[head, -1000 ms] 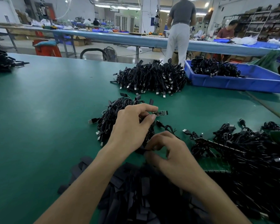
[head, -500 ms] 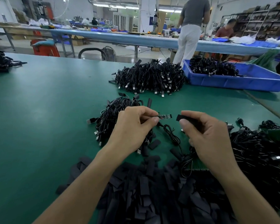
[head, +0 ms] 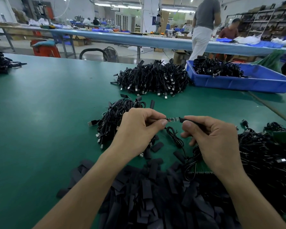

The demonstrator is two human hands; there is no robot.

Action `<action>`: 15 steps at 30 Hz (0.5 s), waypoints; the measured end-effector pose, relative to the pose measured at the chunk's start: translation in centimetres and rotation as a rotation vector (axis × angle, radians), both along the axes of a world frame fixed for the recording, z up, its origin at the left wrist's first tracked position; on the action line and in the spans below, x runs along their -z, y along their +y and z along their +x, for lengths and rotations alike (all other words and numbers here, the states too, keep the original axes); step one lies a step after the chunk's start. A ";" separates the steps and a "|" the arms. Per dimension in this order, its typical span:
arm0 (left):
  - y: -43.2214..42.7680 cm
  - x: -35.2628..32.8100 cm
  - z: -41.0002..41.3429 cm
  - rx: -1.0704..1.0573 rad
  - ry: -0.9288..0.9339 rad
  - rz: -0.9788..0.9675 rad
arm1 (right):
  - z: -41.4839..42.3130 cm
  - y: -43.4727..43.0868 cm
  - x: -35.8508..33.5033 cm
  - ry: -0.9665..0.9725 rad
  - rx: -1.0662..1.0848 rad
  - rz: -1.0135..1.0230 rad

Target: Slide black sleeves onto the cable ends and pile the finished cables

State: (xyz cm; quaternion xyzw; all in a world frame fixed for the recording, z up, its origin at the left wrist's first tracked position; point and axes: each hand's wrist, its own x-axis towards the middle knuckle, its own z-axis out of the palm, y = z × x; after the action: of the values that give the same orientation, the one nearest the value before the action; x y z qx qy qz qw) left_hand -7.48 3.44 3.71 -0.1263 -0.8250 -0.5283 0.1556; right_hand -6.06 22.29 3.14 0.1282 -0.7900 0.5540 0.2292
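My left grip (head: pixel 139 131) pinches a cable's bare circuit end (head: pixel 172 119); my right grip (head: pixel 216 139) pinches a black sleeve (head: pixel 189 120) right at its tip, above the green surface (head: pixel 40 113).

Table top (head: pixel 48 113): green, matt, smooth, soft sheen under the lights; near pile of sleeves (head: pixel 147 195): black, matt, flat, rubbery-looking plastic; held sleeve (head: pixel 182 120): same finish; held cable (head: pixel 173 134): black plastic jacket, slight gloss; its circuit board (head: pixel 172 120): bare, small shiny parts; USB plugs (head: pixel 165 96) of far pile: bright metal; bin (head: pixel 238 83), far right: smooth blue plastic, semi-gloss.
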 end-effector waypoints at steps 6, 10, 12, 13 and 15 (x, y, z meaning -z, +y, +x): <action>0.2 0.0 0.1 0.037 -0.003 0.004 | 0.1 -0.1 0.0 0.012 0.003 -0.013; 0.0 0.0 0.0 0.078 -0.017 0.021 | 0.0 0.1 0.1 -0.011 -0.012 -0.005; -0.2 0.1 -0.2 0.103 -0.036 0.032 | -0.1 0.3 0.1 -0.038 -0.038 0.003; -0.3 0.1 -0.3 0.122 -0.051 0.039 | -0.1 0.4 0.0 -0.058 -0.056 0.001; -0.5 0.0 -0.4 0.170 -0.078 0.072 | -0.2 0.8 -0.1 -0.089 -0.094 -0.003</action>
State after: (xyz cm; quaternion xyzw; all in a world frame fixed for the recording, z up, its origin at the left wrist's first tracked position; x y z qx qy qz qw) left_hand -7.84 2.91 3.72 -0.1694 -0.7974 -0.5733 0.0824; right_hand -6.28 23.05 3.22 0.1400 -0.7918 0.5703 0.1678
